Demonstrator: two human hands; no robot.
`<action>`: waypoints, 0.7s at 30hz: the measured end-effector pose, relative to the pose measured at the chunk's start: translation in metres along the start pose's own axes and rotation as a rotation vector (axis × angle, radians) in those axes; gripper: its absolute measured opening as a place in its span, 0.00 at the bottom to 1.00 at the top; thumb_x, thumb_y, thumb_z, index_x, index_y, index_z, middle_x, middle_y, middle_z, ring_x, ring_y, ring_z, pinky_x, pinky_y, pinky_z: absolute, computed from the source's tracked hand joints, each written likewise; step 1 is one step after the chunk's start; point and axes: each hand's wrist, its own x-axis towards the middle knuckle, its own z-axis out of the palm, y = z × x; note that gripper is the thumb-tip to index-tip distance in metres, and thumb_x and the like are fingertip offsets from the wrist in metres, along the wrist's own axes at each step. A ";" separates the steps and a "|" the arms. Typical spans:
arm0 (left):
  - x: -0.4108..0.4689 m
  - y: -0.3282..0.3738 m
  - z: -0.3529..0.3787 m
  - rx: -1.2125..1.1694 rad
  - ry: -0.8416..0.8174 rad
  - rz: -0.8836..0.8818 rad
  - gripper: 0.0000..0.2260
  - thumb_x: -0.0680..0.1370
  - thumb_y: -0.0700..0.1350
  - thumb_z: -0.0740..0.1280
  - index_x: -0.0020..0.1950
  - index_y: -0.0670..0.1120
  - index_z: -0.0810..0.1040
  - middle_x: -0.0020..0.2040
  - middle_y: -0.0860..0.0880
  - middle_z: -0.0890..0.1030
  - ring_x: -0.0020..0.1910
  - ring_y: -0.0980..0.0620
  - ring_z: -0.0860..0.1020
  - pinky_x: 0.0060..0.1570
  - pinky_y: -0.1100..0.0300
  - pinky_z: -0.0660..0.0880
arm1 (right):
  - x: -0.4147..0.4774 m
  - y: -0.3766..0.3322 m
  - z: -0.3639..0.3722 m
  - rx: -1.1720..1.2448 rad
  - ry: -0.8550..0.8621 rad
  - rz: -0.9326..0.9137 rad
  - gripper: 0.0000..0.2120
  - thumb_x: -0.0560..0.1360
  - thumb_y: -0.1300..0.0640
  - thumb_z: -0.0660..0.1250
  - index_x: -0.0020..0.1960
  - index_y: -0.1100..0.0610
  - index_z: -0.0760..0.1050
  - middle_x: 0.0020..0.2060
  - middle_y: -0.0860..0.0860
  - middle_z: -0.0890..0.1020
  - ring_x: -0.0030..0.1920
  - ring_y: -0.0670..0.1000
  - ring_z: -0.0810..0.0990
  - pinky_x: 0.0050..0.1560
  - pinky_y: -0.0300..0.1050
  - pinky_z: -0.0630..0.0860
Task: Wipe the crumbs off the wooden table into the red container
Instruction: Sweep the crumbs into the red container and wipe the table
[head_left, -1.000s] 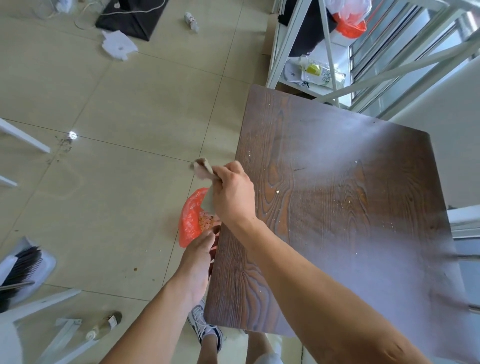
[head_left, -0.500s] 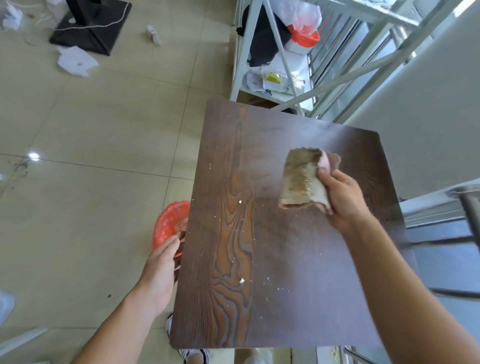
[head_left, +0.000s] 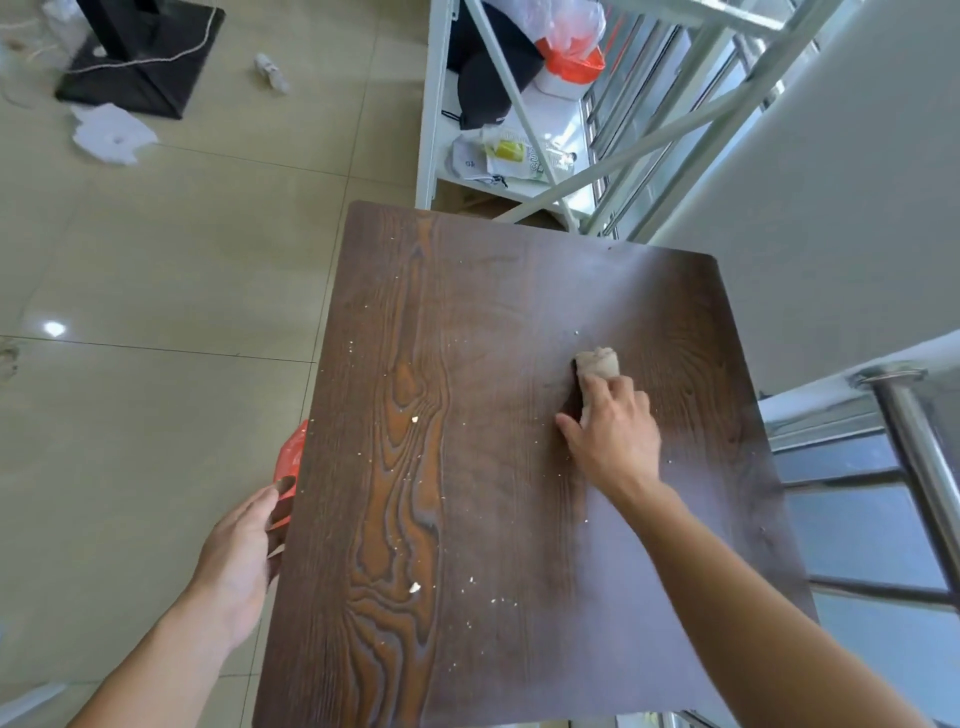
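Observation:
The dark wooden table (head_left: 519, 291) fills the middle of the view. Pale crumbs (head_left: 414, 587) lie scattered over its left and near parts. My right hand (head_left: 613, 431) presses a beige cloth (head_left: 598, 365) flat on the table's right-centre. My left hand (head_left: 236, 556) holds the red container (head_left: 290, 457) just below the table's left edge; most of the container is hidden under the tabletop.
A white metal shelf rack (head_left: 431, 130) with bags stands beyond the table's far edge. A railing (head_left: 914, 447) runs along the right. On the tiled floor at the far left lie a black stand base (head_left: 140, 62) and white paper scraps (head_left: 111, 135).
My right hand carried the cloth from the table's left edge over to the right-centre and lowered it onto the surface. The container slid further under the table's left edge.

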 end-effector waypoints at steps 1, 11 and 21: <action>0.001 0.003 0.003 0.007 0.006 0.015 0.18 0.87 0.48 0.57 0.70 0.44 0.80 0.58 0.42 0.84 0.46 0.47 0.80 0.42 0.54 0.73 | 0.001 0.002 0.005 0.019 0.030 -0.020 0.17 0.76 0.53 0.68 0.63 0.54 0.75 0.56 0.57 0.77 0.54 0.63 0.76 0.47 0.55 0.78; 0.015 0.015 0.028 -0.058 0.100 0.099 0.14 0.85 0.47 0.60 0.64 0.43 0.82 0.52 0.44 0.87 0.48 0.47 0.84 0.50 0.51 0.82 | 0.045 0.157 -0.052 0.182 0.183 0.357 0.21 0.74 0.65 0.61 0.66 0.57 0.75 0.56 0.66 0.78 0.53 0.68 0.78 0.53 0.59 0.75; 0.020 0.010 0.024 -0.053 0.184 0.087 0.23 0.81 0.53 0.64 0.73 0.46 0.78 0.70 0.46 0.81 0.71 0.45 0.77 0.73 0.40 0.69 | -0.016 0.001 0.005 0.315 -0.019 0.057 0.23 0.68 0.67 0.65 0.61 0.52 0.79 0.56 0.56 0.79 0.50 0.62 0.80 0.43 0.47 0.72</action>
